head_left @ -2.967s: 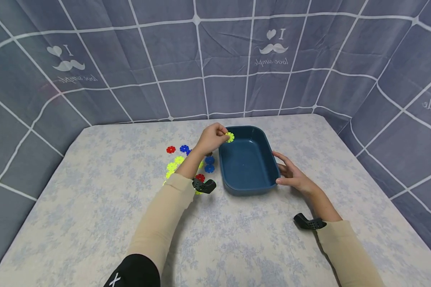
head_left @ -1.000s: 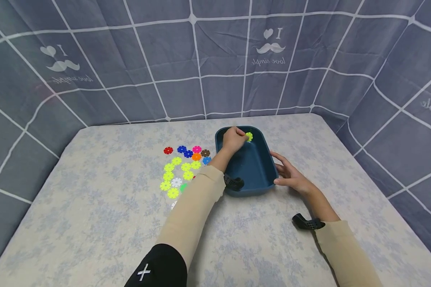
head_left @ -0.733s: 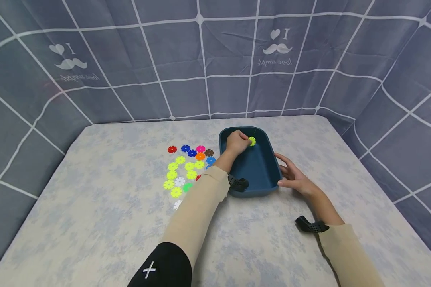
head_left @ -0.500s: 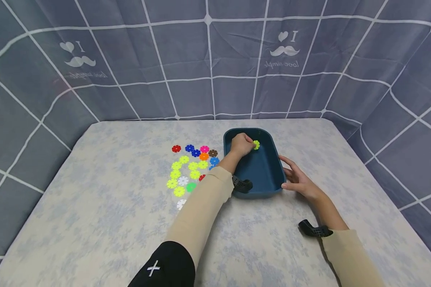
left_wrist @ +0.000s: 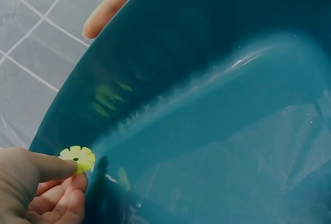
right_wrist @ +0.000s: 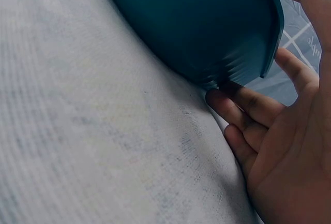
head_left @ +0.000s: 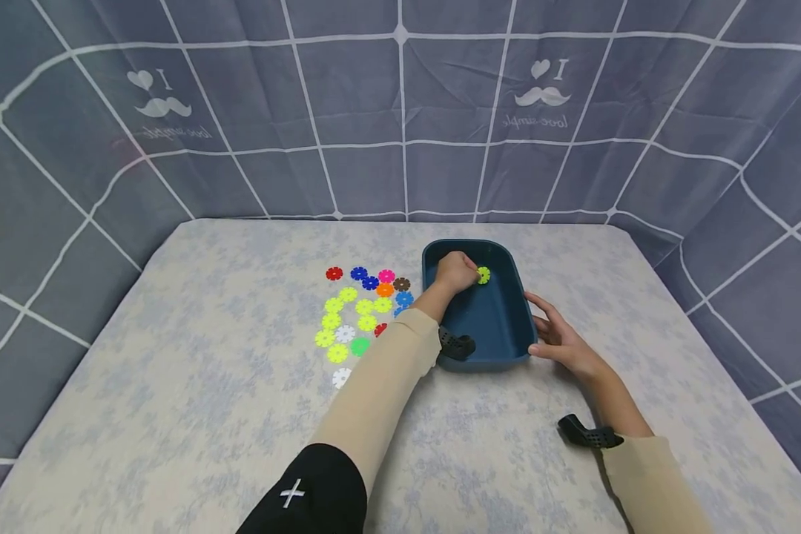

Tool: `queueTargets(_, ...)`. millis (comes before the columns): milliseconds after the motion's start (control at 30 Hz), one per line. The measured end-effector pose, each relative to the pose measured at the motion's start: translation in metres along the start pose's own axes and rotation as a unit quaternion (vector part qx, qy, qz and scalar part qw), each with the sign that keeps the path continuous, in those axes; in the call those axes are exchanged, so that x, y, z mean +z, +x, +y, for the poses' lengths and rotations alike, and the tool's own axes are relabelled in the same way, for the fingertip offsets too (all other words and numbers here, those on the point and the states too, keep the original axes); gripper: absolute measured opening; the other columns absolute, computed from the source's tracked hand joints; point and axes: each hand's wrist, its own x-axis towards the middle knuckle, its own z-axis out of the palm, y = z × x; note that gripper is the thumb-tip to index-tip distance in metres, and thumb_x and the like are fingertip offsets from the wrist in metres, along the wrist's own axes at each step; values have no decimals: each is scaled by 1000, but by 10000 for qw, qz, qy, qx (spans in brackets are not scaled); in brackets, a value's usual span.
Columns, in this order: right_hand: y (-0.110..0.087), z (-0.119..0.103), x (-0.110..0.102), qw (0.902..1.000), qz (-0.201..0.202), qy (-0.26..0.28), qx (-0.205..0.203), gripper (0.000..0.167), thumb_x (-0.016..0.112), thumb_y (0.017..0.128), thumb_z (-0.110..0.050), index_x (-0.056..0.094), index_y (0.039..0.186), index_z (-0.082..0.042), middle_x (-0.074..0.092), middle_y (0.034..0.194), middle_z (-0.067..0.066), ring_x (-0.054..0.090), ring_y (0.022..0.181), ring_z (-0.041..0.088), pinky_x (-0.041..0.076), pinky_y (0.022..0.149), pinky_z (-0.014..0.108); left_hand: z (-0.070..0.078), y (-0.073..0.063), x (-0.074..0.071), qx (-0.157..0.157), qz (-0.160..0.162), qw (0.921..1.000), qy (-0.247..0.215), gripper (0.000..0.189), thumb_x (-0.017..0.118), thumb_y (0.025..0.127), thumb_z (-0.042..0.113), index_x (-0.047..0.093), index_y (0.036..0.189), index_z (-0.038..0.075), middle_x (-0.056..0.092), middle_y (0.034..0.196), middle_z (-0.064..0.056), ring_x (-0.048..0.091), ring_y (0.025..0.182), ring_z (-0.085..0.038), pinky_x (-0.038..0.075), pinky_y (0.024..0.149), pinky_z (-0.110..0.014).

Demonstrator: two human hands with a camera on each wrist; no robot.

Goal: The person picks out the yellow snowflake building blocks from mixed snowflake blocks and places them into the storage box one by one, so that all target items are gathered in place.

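Over the inside of a dark teal plastic bin (head_left: pixel 487 326), my left hand (head_left: pixel 455 274) pinches a yellow flower-shaped disc (head_left: pixel 483 275) between thumb and fingers. In the left wrist view this notched disc (left_wrist: pixel 77 158) has a small slot in its middle and stands close to the bin wall (left_wrist: pixel 119 79). My right hand (head_left: pixel 561 341) rests against the bin's right outer side, thumb by the near corner. The right wrist view has the fingers (right_wrist: pixel 227 107) of that hand touching the lower outer wall, low by the tablecloth.
Several more flower discs lie flat left of the bin: yellow (head_left: pixel 337 352), white (head_left: pixel 344 334), green (head_left: pixel 360 346), red (head_left: pixel 334 274), blue, pink, orange and brown. My left forearm crosses in front of some. A grey-blue grid curtain (head_left: pixel 440 178) hangs behind the table (head_left: pixel 193 356).
From above the bin's left rim, my left hand has carried the yellow disc rightward into the bin, then slightly nearer to me. My right hand stays at the bin's side. The head view has shifted slightly.
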Motion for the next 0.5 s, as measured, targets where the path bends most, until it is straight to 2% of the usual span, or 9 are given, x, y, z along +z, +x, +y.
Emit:
queueTargets(133, -1, -1, 1, 10000, 29, -5, 37, 85, 59, 92, -1, 7, 157, -14, 24, 149, 38, 48, 124, 13, 47, 90, 26, 1, -1, 0, -39, -36, 9999, 108, 10, 65, 91, 9, 69, 97, 2, 66, 98, -8, 56, 77, -18, 49, 70, -30)
queueTargets(233, -1, -1, 1, 10000, -24, 86, -34, 85, 59, 92, 0, 7, 157, -13, 23, 148, 39, 50, 121, 6, 48, 89, 26, 1, 0, 0, -112, -34, 9998, 154, 9, 65, 91, 10, 70, 95, 3, 66, 96, -7, 55, 75, -17, 48, 69, -29)
queueTargets(500, -1, 0, 1, 9997, -99, 162, -165, 84, 58, 91, 1, 8, 157, -13, 22, 147, 42, 51, 121, 8, 49, 89, 28, 0, 1, 1, -132, 19, 9992, 364, 10, 64, 93, 10, 71, 93, 3, 67, 95, -8, 55, 75, -17, 48, 70, -29)
